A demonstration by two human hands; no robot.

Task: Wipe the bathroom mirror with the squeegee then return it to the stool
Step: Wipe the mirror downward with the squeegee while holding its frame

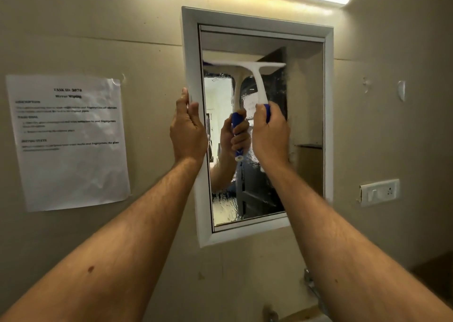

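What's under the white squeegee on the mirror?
Under the white squeegee with a blue handle, the white-framed mirror is streaky and wet. The right hand covers most of the handle and some glass.

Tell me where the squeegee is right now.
In the head view, the squeegee is against the upper part of the mirror, gripped by the right hand, with the left hand on the frame's left edge.

Right hand (269, 132) grips squeegee (255, 76) against wet mirror (304, 96); left hand (187, 128) holds its frame (193, 59).
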